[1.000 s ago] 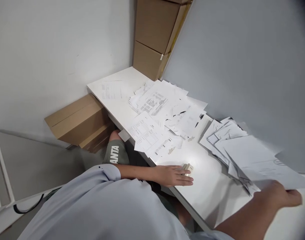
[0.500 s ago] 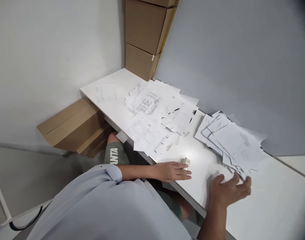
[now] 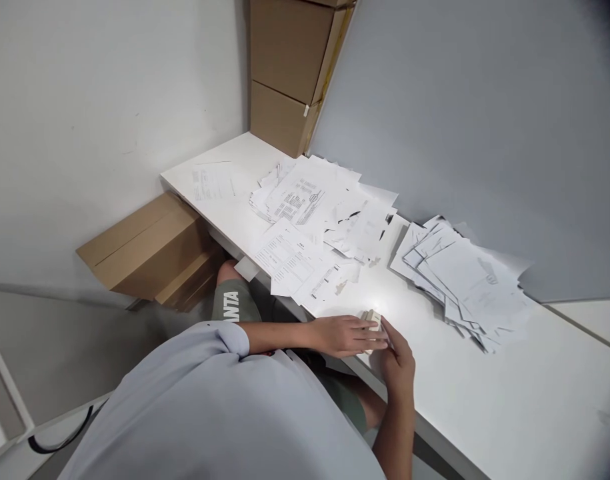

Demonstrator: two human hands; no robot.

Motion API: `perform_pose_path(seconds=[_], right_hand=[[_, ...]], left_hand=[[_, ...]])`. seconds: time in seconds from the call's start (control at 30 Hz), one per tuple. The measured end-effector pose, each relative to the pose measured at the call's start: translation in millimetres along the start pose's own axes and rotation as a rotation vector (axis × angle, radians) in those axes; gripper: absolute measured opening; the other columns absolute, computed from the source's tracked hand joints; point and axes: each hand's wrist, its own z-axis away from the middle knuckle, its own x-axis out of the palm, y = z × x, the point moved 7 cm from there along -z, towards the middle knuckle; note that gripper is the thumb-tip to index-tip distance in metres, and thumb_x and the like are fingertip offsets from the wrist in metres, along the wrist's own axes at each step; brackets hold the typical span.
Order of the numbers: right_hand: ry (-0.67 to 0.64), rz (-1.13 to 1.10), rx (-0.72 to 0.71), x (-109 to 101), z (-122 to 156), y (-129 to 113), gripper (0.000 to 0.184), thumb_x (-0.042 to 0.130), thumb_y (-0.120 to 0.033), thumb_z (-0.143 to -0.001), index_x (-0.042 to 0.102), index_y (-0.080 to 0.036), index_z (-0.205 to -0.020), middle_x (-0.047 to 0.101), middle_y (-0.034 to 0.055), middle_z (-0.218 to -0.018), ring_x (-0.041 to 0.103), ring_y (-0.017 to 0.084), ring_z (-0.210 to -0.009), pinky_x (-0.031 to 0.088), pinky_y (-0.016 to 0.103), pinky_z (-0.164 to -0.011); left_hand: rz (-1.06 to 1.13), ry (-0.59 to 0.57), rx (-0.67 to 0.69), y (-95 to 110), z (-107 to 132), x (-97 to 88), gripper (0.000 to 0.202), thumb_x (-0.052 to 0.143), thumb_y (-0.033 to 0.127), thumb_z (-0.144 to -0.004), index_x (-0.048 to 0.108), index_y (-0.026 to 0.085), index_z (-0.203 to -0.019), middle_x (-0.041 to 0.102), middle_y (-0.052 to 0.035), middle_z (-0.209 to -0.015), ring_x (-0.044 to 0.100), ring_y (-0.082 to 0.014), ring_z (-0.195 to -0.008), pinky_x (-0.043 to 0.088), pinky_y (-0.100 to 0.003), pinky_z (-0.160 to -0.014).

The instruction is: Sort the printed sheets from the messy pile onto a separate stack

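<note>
My left hand (image 3: 342,335) lies flat on the white table (image 3: 485,413) near its front edge, fingers stretched out. Its fingertips touch a small beige object (image 3: 373,318). My right hand (image 3: 399,363) is right beside it, back turned up. The right fingers curl in together against the left fingertips and the beige object; what they hold, if anything, is hidden. A fanned pile of white sheets (image 3: 465,283) lies to the right, apart from both hands.
Printed forms (image 3: 289,263) and a bigger heap of papers (image 3: 329,207) cover the table's far left. Stacked cardboard boxes (image 3: 289,73) stand in the corner. Flat cartons (image 3: 149,250) lean by the wall below the table. A grey partition (image 3: 459,100) backs the table.
My right hand let go of a sheet onto the right pile, then swept left to meet my left hand at the beige object. The left hand stayed put.
</note>
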Motion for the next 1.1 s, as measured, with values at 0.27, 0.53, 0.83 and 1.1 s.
perform_pose_path(seconds=[0.27, 0.53, 0.83, 1.1], right_hand=[[0.121, -0.159, 0.292, -1, 6, -11, 0.058, 0.048, -0.026, -0.077, 0.060, -0.020, -0.133, 0.057, 0.0085, -0.140, 0.050, 0.028, -0.132, 0.037, 0.049, -0.112], [0.103, -0.493, 0.374, 29, -2, -34, 0.064, 0.049, -0.024, -0.072, 0.058, -0.021, -0.135, 0.051, 0.0053, -0.147, 0.041, 0.028, -0.140, 0.029, 0.046, -0.118], [0.107, -0.471, 0.334, 28, -1, -31, 0.065, 0.046, -0.024, -0.068, 0.059, -0.020, -0.131, 0.055, 0.0070, -0.142, 0.045, 0.030, -0.136, 0.035, 0.046, -0.113], [0.103, -0.462, 0.302, 28, -2, -32, 0.063, 0.045, -0.023, -0.068, 0.058, -0.018, -0.129, 0.055, 0.0095, -0.142, 0.045, 0.030, -0.136, 0.034, 0.048, -0.115]], left_hand=[[0.188, -0.066, -0.322, -16, -6, 3.0, 0.088, 0.051, 0.049, -0.095, 0.011, 0.000, -0.156, 0.009, -0.0224, -0.164, 0.002, -0.0309, -0.154, 0.017, -0.044, -0.126], [0.299, -0.085, -0.352, -24, -8, 9.9, 0.090, 0.057, 0.048, -0.091, 0.015, 0.000, -0.154, 0.017, -0.0233, -0.163, 0.012, -0.0305, -0.153, 0.018, -0.041, -0.126], [0.268, -0.094, -0.360, -24, -9, 8.3, 0.095, 0.063, 0.051, -0.087, 0.017, 0.003, -0.155, 0.022, -0.0219, -0.162, 0.012, -0.0315, -0.153, 0.018, -0.043, -0.125], [0.247, -0.076, -0.334, -22, -9, 9.5, 0.089, 0.058, 0.049, -0.090, 0.020, -0.002, -0.152, 0.023, -0.0244, -0.160, 0.016, -0.0309, -0.152, 0.019, -0.042, -0.125]])
